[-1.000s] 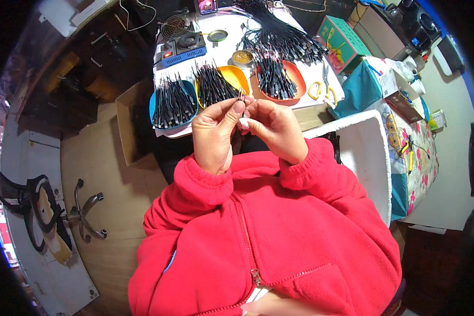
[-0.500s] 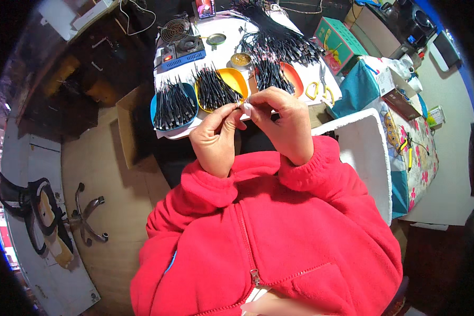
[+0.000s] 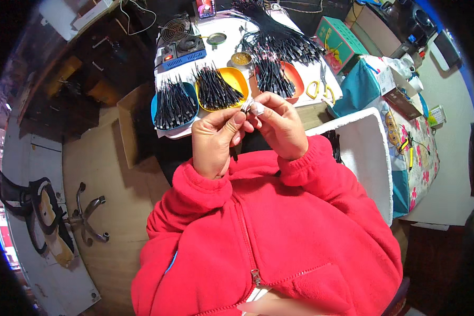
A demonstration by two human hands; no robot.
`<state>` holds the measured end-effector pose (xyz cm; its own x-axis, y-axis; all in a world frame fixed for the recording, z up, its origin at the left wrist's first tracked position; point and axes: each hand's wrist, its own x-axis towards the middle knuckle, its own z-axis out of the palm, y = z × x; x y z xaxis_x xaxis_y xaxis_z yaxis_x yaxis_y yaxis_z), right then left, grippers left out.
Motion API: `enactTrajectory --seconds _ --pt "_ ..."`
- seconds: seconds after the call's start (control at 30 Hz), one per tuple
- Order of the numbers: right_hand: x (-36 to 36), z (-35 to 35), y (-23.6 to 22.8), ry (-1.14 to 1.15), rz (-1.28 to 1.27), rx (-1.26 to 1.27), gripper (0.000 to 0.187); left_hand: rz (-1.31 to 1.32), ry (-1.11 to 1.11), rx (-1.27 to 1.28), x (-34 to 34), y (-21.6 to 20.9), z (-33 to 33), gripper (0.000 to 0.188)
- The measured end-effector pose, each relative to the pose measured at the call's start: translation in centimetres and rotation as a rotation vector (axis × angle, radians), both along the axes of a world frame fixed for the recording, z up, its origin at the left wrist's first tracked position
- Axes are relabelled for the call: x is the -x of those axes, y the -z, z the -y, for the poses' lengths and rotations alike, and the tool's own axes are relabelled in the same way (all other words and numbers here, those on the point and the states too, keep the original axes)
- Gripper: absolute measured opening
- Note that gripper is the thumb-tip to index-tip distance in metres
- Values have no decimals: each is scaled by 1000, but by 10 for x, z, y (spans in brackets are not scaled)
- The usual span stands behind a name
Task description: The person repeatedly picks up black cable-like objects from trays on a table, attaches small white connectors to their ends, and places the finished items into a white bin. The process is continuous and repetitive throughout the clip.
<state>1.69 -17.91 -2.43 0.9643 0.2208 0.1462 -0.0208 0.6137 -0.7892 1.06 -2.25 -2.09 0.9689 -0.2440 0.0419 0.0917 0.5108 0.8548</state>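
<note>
My left hand (image 3: 214,141) and my right hand (image 3: 283,126) meet fingertip to fingertip in front of the bowls, both pinching. A short black cable (image 3: 235,154) runs through the left hand, its lower end hanging under the fingers. White wrapping (image 3: 257,108) covers a fingertip of the right hand. What the right fingers grip is too small to make out. Just beyond stand a blue bowl (image 3: 155,111), a yellow bowl (image 3: 236,79) and an orange bowl (image 3: 296,79), each filled with black cables that have metal plugs or bare ends.
A blue burner (image 3: 183,59), a small round tin (image 3: 241,60) and yellow-handled scissors (image 3: 314,90) share the white tabletop with a large heap of black cables (image 3: 284,42). To the right are a white foam box (image 3: 371,158), a green carton (image 3: 339,45) and yellow-handled pliers (image 3: 408,150).
Both hands have come slightly lower and turned, with the fingertips still together. The lower end of the black cable now shows beneath my left hand.
</note>
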Motion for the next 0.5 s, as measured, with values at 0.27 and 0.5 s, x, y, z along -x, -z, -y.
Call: enactTrajectory --seconds 0.27,0.5 --pt "-3 7 -2 -183 -34 -104 20 -126 261 117 -5 -4 -12 15" --pt "-3 17 -8 -191 -4 82 17 -44 265 -2 -3 -6 -10 16"
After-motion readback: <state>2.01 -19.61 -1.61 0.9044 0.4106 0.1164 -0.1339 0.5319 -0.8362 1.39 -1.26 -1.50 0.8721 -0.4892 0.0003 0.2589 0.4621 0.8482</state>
